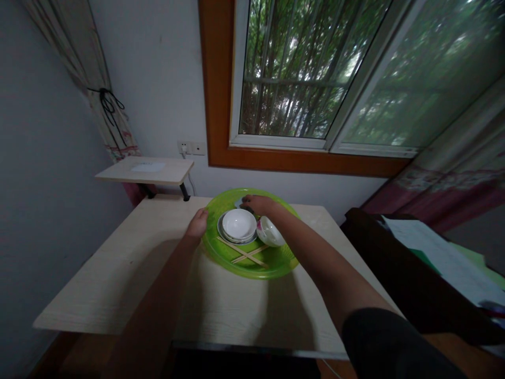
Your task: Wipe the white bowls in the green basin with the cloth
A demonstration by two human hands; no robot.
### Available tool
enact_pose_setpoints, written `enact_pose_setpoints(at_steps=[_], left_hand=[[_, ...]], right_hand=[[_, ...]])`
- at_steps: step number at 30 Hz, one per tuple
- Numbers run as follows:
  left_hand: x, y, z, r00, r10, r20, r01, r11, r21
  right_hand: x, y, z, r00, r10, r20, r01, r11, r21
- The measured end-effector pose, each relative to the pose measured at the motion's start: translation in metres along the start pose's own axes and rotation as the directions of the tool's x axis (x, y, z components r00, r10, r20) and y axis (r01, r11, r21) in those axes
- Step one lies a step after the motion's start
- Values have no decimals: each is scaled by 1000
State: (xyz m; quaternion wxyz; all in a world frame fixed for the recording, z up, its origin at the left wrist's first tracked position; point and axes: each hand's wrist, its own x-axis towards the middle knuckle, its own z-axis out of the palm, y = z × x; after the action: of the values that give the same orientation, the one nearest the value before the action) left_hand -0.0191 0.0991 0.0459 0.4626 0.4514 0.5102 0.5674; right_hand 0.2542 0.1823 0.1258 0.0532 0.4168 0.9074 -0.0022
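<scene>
A round green plastic basin [236, 263] sits at the far middle of a pale wooden table [130, 273]. Inside it a white bowl [239, 224] rests on a plate, a second small bowl [270, 231] leans on its side to the right, and wooden chopsticks [246, 252] lie crossed in front. My left hand [197, 223] grips the basin's left rim, fingers curled over it. My right hand [258, 203] reaches into the far side of the basin, fingers closed on a small dark grey thing [240, 202] that I cannot make out.
A small raised shelf [145, 171] stands at the table's far left corner by a wall socket [191, 148]. A window [307, 73] fills the wall behind. A dark piece of furniture with papers [437, 252] stands close on the right. Curtains hang on both sides.
</scene>
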Motion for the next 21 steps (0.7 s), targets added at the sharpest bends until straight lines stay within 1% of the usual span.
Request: enact_pose_setpoints(at_steps=[3, 5, 8, 10, 12, 17, 21], left_hand=[[0, 1, 0, 997, -55, -52, 57, 998, 26], [0, 2, 1, 996, -67, -53, 68, 998, 18], [-1, 3, 1, 997, -69, -43, 68, 998, -8], [-2, 4, 2, 997, -72, -25, 71, 997, -24], [-4, 6, 2, 996, -85, -10, 85, 996, -36], [-6, 8, 4, 993, -116, -35, 114, 992, -57], [-7, 9, 7, 992, -117, -50, 113, 990, -80]], right_hand=[[1, -2, -4, 1000, -13, -3, 13, 999, -50], [-3, 0, -7, 1000, -8, -7, 7, 996, -85], [-14, 7, -14, 998, 57, -19, -59, 990, -131], [-25, 13, -19, 993, 113, -23, -115, 983, -143], [-36, 20, -23, 990, 141, -17, -142, 974, -175], [-72, 29, -24, 989, 144, 20, -128, 927, -352], [-104, 22, -19, 981, 182, 69, -139, 904, -404]])
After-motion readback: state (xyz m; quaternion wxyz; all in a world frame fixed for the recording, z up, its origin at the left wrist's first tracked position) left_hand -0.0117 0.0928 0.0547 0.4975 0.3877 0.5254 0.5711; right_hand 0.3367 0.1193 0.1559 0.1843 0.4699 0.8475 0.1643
